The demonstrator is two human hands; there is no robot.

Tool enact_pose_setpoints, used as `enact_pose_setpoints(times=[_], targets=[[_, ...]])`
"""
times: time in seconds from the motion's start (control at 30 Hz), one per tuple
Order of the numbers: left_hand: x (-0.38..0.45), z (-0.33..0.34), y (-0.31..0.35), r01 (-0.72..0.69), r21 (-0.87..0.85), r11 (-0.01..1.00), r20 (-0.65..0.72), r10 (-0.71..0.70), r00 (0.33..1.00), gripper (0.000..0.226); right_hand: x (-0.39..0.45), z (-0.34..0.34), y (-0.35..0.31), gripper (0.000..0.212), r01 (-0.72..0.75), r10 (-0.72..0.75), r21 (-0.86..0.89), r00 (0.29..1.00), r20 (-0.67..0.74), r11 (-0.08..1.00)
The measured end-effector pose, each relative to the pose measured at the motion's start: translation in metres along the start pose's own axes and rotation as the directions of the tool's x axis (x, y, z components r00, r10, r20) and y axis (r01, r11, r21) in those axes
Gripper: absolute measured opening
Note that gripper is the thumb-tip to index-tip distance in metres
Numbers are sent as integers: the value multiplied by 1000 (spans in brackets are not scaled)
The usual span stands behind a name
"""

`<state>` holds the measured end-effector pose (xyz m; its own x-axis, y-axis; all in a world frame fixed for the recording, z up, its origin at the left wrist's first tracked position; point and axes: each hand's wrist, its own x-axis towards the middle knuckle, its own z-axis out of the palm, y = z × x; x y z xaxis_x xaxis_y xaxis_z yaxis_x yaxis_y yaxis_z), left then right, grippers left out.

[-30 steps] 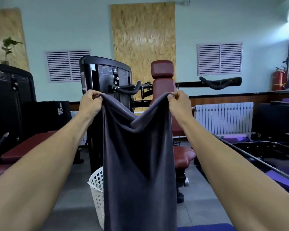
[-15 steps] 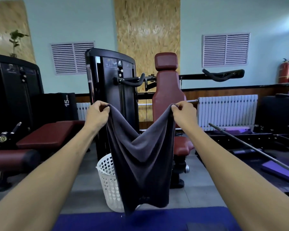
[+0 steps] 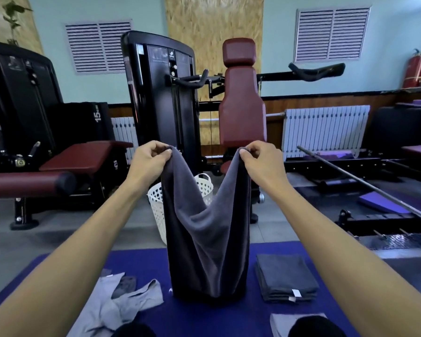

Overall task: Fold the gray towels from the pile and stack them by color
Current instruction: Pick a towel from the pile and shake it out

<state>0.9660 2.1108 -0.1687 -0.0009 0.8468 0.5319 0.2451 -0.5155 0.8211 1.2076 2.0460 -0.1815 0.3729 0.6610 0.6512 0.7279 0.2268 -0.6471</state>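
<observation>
Dark gray towel (image 3: 206,239) hangs between both hands, its long axis vertical and its lower edge touching the blue mat (image 3: 204,319). Left hand (image 3: 149,158) pinches one top corner and right hand (image 3: 257,159) pinches the other, level and equally near, with the top edge sagging in a V between them. Laying it flat likely means lowering it forward onto the bare mat straight ahead. Folded dark gray towels (image 3: 285,277) sit just right of it; loose lighter gray towels (image 3: 122,302) lie to the left. Behind stands a white laundry basket (image 3: 156,205).
</observation>
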Motion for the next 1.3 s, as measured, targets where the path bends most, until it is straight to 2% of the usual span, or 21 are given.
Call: enact_pose_setpoints(times=[0.17, 0.3, 0.5, 0.67, 0.87, 1.03, 1.13, 1.23, 1.3], targets=[[-70, 4, -44, 149, 5, 989, 158, -148, 976, 8, -63, 6, 31, 15, -73, 88, -77, 972, 220, 994], [-114, 14, -111, 352, 47, 935, 245, -352, 903, 10, -115, 31, 76, 16, -140, 182, -133, 904, 388, 981], [-145, 20, -205, 542, 176, 822, 291, -569, 769, 13, -158, 86, 145, 24, -327, 375, -194, 703, 604, 925], [-138, 32, -286, 678, 222, 701, 261, -712, 651, 14, -163, 142, 198, 19, -473, 475, -214, 545, 691, 855], [-122, 65, -405, 725, 369, 582, 252, -813, 525, 19, -159, 222, 262, 29, -365, 513, -385, 383, 768, 848], [-113, 97, -508, 735, 499, 459, 221, -888, 404, 19, -157, 304, 318, 22, -303, 515, -429, 326, 792, 851], [-112, 111, -567, 741, 511, 436, 195, -898, 394, 20, -166, 348, 350, 20, -298, 506, -425, 298, 809, 855], [-114, 118, -620, 760, 481, 437, 167, -897, 410, 18, -183, 391, 383, 27, -382, 528, -393, 366, 766, 836], [-116, 121, -651, 733, 494, 469, 155, -876, 456, 12, -193, 415, 404, 23, -455, 545, -352, 415, 729, 818]])
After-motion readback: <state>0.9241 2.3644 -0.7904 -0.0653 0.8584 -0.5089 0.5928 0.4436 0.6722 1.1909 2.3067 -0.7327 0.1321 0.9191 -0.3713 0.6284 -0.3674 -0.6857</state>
